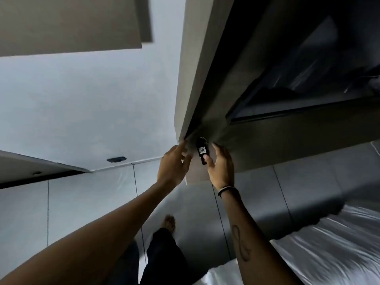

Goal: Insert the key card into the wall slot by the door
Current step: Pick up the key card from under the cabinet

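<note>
Pinching the small black key card with a white "407" label (202, 151), the right hand (221, 167) holds it against the grey wall panel (267, 138). The left hand (174, 165), grip loosely open and empty, touches the panel's edge just beside it.

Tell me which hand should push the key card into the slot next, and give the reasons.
Right. The right hand is already on the key card, its thumb pressing the lower end against the wall panel. The left hand is open beside it, holding nothing. The slot itself is not clearly visible.
</note>
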A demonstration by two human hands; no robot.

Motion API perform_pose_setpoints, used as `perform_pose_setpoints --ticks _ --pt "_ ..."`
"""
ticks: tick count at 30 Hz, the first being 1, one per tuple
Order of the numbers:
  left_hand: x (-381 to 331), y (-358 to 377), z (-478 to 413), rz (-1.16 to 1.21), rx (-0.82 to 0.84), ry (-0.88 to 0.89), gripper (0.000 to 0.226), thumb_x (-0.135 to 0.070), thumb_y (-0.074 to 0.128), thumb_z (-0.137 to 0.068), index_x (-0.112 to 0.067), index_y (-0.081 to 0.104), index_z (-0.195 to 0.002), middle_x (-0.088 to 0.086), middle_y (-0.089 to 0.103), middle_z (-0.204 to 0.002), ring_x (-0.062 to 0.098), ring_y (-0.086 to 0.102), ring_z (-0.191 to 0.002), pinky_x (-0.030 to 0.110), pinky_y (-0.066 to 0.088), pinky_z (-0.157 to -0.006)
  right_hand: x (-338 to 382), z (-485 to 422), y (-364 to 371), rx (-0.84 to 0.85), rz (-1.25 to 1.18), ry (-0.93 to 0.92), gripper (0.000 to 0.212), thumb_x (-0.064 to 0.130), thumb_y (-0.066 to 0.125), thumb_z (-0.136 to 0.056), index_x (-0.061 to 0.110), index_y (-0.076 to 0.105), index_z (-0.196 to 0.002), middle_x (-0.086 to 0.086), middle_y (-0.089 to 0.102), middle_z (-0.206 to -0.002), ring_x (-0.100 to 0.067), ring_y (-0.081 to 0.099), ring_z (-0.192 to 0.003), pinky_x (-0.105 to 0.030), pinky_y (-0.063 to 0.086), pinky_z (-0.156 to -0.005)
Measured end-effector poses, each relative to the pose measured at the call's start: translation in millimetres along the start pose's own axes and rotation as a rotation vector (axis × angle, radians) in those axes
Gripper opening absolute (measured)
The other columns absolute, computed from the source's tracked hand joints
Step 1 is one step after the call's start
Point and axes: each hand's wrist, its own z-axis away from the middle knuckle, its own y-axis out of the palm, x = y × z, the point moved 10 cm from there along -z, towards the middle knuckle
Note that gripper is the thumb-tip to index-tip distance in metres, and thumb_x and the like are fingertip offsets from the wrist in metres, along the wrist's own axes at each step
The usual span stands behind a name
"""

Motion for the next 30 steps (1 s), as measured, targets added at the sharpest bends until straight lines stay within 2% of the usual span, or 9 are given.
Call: perform_pose_setpoints --ticks 3,6,12,16,19,22,24,28,30 --pt "9.5 22.3 -24.1 0.000 0.013 -0.105 0.025 -0.013 0.062 -0.102 -0.013 0.073 -0.125 0.010 0.080 -0.113 0.027 0.076 -0.090 0.020 0.047 -0.070 -7.0 -24.4 11.2 0.056 -0.050 0.043 0.053 0.021 0.067 -0.099 0.016 0.052 -0.149 -0.013 0.059 -0.145 -0.031 0.059 -0.133 -0.051 0.052 -0.108" --pt "15.5 38.2 -36.2 0.019 0.048 -0.229 0.021 -0.007 0.062 -0.100 -0.009 0.081 -0.109 0.013 0.081 -0.101 0.026 0.072 -0.080 0.017 0.041 -0.060 -8.8 -45.3 19.8 0.116 -0.038 0.079 0.053 0.019 0.066 -0.100 0.018 0.051 -0.150 -0.014 0.061 -0.144 -0.032 0.062 -0.129 -0.050 0.053 -0.107" --pt "27.7 52.9 -46.0 0.104 0.031 -0.344 0.022 -0.004 0.064 -0.099 -0.006 0.081 -0.112 0.018 0.080 -0.102 0.036 0.075 -0.090 0.040 0.062 -0.077 -18.7 -70.5 33.2 0.178 -0.090 0.120 0.035 0.015 0.064 -0.101 0.013 0.065 -0.136 -0.012 0.073 -0.129 -0.029 0.070 -0.117 -0.031 0.051 -0.092" --pt "35.8 55.9 -44.1 0.151 -0.014 -0.382 0.028 0.001 0.063 -0.097 -0.008 0.080 -0.117 0.018 0.081 -0.103 0.035 0.076 -0.092 0.036 0.059 -0.076 -20.7 -74.4 42.3 0.190 -0.092 0.111 0.019 0.010 0.068 -0.097 0.011 0.075 -0.115 -0.010 0.079 -0.111 -0.024 0.072 -0.104 -0.025 0.046 -0.082" --pt "38.4 56.8 -41.8 0.181 -0.025 -0.393 0.029 0.002 0.062 -0.098 -0.009 0.081 -0.116 0.018 0.082 -0.103 0.034 0.075 -0.091 0.031 0.054 -0.072 -27.4 -72.7 45.5 0.186 -0.152 0.153 0.018 0.005 0.073 -0.093 0.008 0.076 -0.110 -0.012 0.079 -0.107 -0.026 0.073 -0.102 -0.030 0.052 -0.084" --pt "43.9 55.7 -36.6 0.241 -0.029 -0.401 0.023 0.000 0.066 -0.097 -0.007 0.082 -0.112 0.017 0.081 -0.101 0.032 0.075 -0.087 0.028 0.054 -0.067 -34.6 -67.5 47.4 0.208 -0.287 0.242 0.021 0.003 0.077 -0.090 0.000 0.074 -0.110 -0.018 0.078 -0.105 -0.030 0.073 -0.098 -0.045 0.060 -0.092" --pt "48.7 52.6 -32.2 0.279 -0.038 -0.401 0.019 -0.002 0.068 -0.095 -0.007 0.082 -0.108 0.015 0.081 -0.095 0.028 0.073 -0.081 0.024 0.051 -0.063 -36.6 -61.3 48.1 0.229 -0.416 0.297 0.020 0.001 0.078 -0.089 -0.005 0.072 -0.108 -0.018 0.074 -0.098 -0.029 0.070 -0.093 -0.046 0.062 -0.084" --pt "59.2 42.5 -17.1 0.487 -0.010 -0.434 0.015 0.001 0.070 -0.094 -0.009 0.082 -0.096 0.011 0.076 -0.091 0.030 0.072 -0.089 0.040 0.061 -0.083 -26.0 -37.4 50.2 0.304 -0.609 0.368 0.016 0.000 0.076 -0.090 -0.005 0.071 -0.105 -0.017 0.070 -0.096 -0.028 0.069 -0.093 -0.043 0.061 -0.086" --pt "62.3 34.5 -8.6 0.620 0.049 -0.436 0.020 0.000 0.070 -0.095 -0.014 0.079 -0.085 0.007 0.075 -0.088 0.023 0.070 -0.085 0.035 0.059 -0.083 -11.9 -26.7 48.5 0.319 -0.673 0.357 0.011 0.000 0.076 -0.090 -0.001 0.072 -0.100 -0.013 0.071 -0.091 -0.026 0.070 -0.088 -0.041 0.062 -0.086"
